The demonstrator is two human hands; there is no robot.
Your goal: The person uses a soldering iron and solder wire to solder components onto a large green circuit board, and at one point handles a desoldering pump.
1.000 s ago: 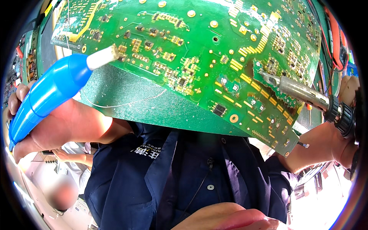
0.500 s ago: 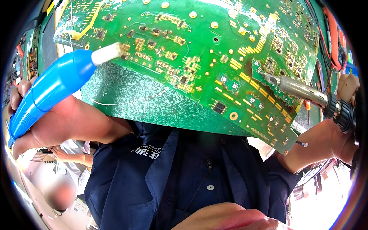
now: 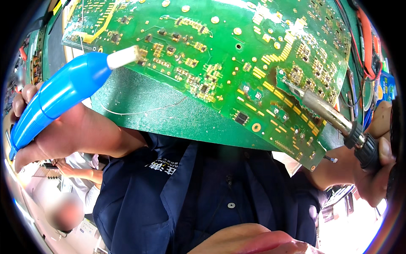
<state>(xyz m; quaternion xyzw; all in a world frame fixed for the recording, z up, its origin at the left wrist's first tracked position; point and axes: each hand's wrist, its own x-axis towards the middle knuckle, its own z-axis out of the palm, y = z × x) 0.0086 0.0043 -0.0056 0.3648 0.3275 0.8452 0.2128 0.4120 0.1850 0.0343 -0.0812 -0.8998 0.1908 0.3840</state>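
Note:
My left hand (image 3: 50,127) is closed on a blue solder sucker (image 3: 63,89), whose white nozzle sits over the near left edge of a large green circuit board (image 3: 182,51). My right hand (image 3: 378,152) grips a soldering iron (image 3: 325,112) by its black handle. The iron's metal tip rests at a darkened, jagged patch on the board's right side, beside rows of gold pads; whether it touches cannot be made out exactly. A small wire connector (image 3: 331,159) sticks out from the board's lower right corner.
Under the board lies a green textured mat (image 3: 148,118), crossed by a thin white cord. Red and black cables (image 3: 366,46) run along the right. Components crowd the far left edge. A co-worker (image 3: 76,178) in a light top shows at lower left.
My right hand has shifted slightly lower, so the iron slants more steeply. My left hand and the solder sucker have moved a little up and right. The board appears shifted slightly.

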